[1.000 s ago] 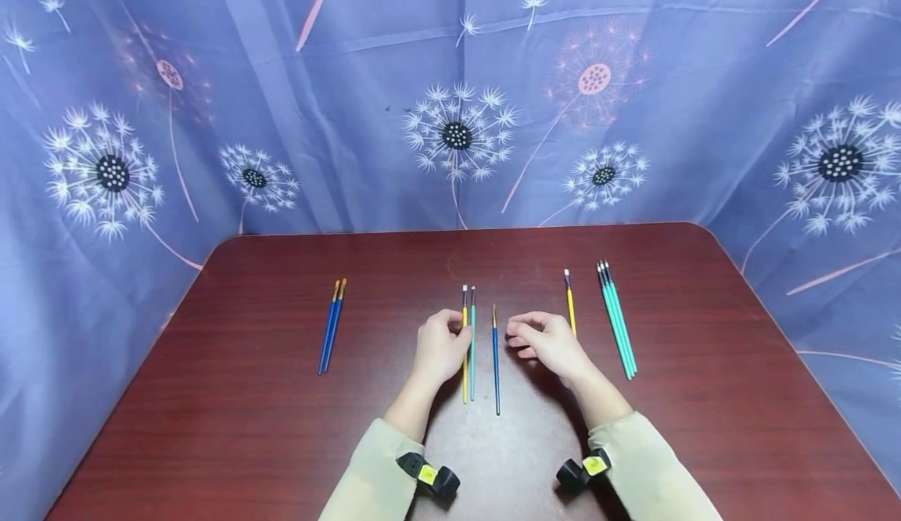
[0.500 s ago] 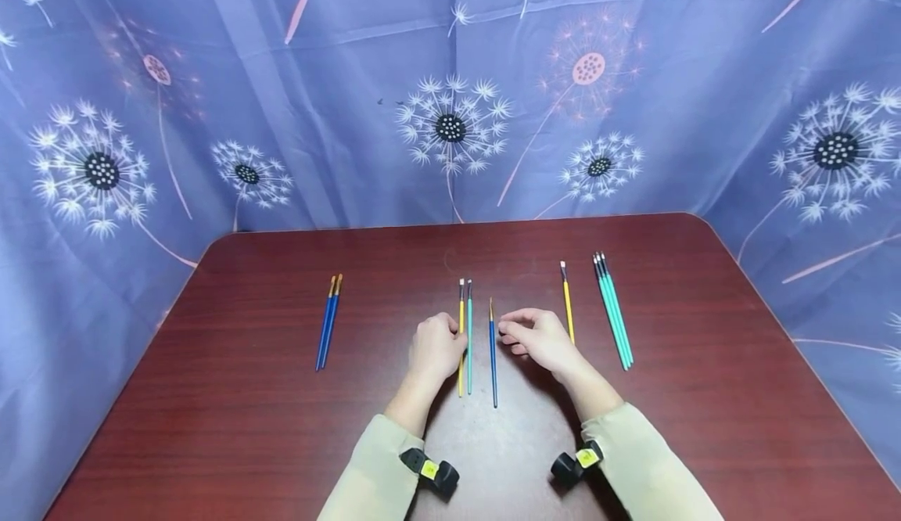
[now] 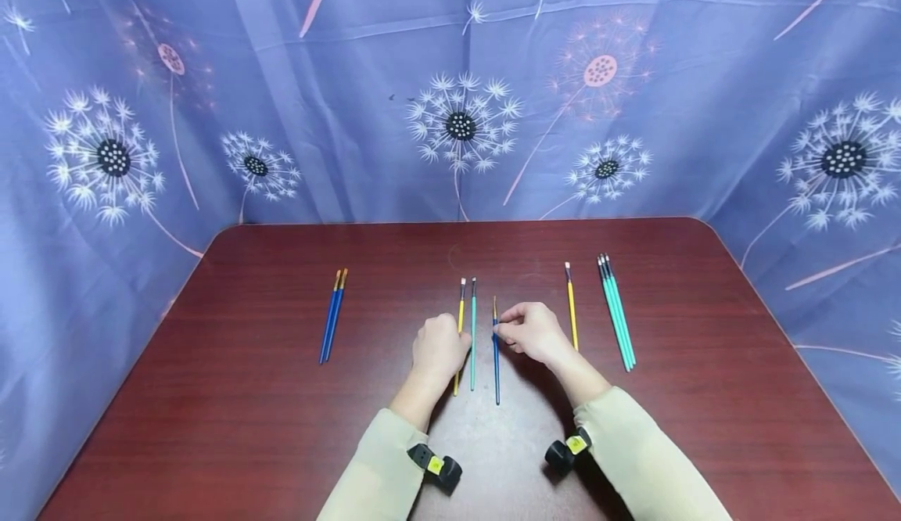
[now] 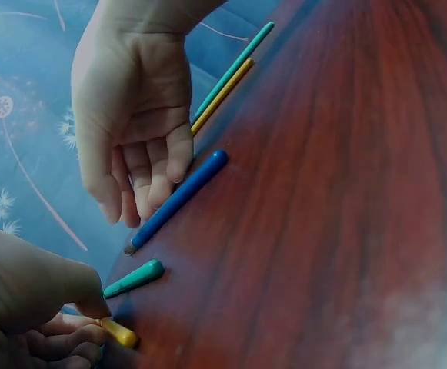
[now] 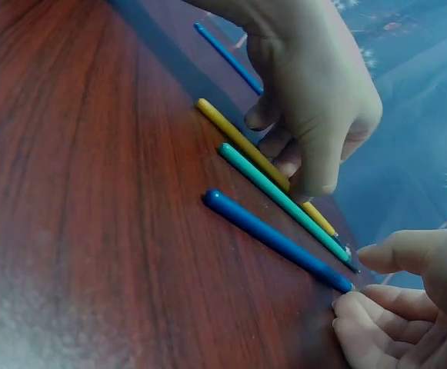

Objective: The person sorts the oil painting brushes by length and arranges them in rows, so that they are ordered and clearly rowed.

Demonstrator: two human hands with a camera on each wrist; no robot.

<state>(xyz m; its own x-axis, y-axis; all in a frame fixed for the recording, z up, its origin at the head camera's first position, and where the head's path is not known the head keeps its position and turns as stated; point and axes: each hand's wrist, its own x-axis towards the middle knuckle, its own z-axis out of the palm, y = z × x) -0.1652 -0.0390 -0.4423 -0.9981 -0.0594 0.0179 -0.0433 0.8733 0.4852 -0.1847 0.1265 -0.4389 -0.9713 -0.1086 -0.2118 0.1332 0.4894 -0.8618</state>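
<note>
Three paintbrushes lie side by side between the hands: a yellow paintbrush [image 3: 461, 314], a green paintbrush [image 3: 473, 349] and a blue paintbrush [image 3: 497, 372]. My left hand [image 3: 439, 349] pinches the yellow one, which lies slightly askew with its middle hidden. From the right, my right hand [image 3: 535, 333] reaches to the blue brush near its metal collar. In the right wrist view, the fingertips [image 5: 348, 304] are at the brush's far end, while the thumb [image 5: 377, 257] stands apart across it. The green brush rests on the table between the two others.
Two blue paintbrushes [image 3: 333, 317] lie together on the left of the dark red table [image 3: 211, 427]. To the right are another yellow paintbrush [image 3: 572, 302] and several green paintbrushes [image 3: 618, 317]. A patterned blue curtain [image 3: 352, 114] surrounds the far edge and sides.
My right hand has moved left to the blue paintbrush. The yellow paintbrush in my left hand has turned, its handle end shifting left, away from the green one.
</note>
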